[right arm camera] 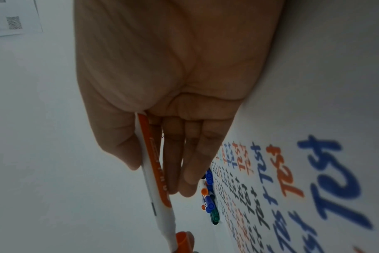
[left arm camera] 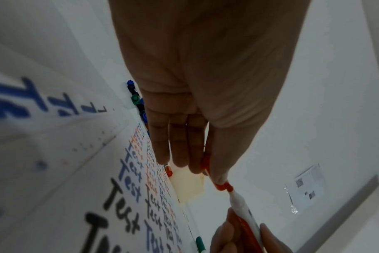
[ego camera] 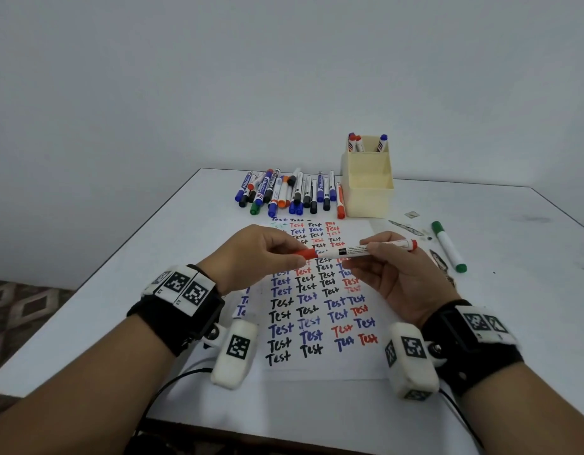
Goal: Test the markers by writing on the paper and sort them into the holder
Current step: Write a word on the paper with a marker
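Observation:
A red-capped white marker lies level in the air above the paper, which is covered in "Test" words. My left hand pinches its red cap between thumb and fingers. My right hand grips the white barrel between thumb and fingers. The cap sits against the barrel. The cream holder stands beyond the paper with three markers upright in its back compartment. Its front compartments look empty.
A pile of several blue, black, red and green markers lies left of the holder. A green marker lies alone right of the paper, near small scraps. The white table ends at a wall behind.

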Tool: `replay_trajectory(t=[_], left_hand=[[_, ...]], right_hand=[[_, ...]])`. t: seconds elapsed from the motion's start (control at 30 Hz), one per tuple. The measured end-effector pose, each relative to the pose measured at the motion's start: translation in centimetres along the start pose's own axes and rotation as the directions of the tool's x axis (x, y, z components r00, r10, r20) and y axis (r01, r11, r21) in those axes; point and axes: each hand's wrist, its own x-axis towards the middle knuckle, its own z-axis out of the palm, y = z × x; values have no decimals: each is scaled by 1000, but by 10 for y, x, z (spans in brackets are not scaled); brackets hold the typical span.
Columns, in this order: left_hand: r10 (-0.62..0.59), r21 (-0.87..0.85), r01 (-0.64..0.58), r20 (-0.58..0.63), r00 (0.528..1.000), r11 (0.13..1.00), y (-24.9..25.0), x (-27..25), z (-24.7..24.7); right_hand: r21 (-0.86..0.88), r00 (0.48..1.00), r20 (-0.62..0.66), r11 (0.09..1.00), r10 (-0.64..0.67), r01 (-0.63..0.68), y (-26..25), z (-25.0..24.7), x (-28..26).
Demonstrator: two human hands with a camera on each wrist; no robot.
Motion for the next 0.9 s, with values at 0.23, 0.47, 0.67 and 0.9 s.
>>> replay_trajectory(t=[0.23, 0.47, 0.67, 0.9], left_hand=[[26, 3, -26, -12, 1000, 1000, 5, -3, -1], [56, 43, -56, 10, 998, 997, 10, -2, 2], [96, 163, -96, 12, 995, 982, 15, 1, 4], [164, 245, -140, -81, 983, 959, 22, 8, 10]], right_hand=[[43, 999, -30, 998, -44, 46, 0, -3, 0], [-35, 999, 47, 999, -8, 9, 2, 0, -1], [-42, 999, 40, 999, -12, 13, 2, 1, -2], [-65, 999, 48, 998, -10, 13, 1, 3, -3]])
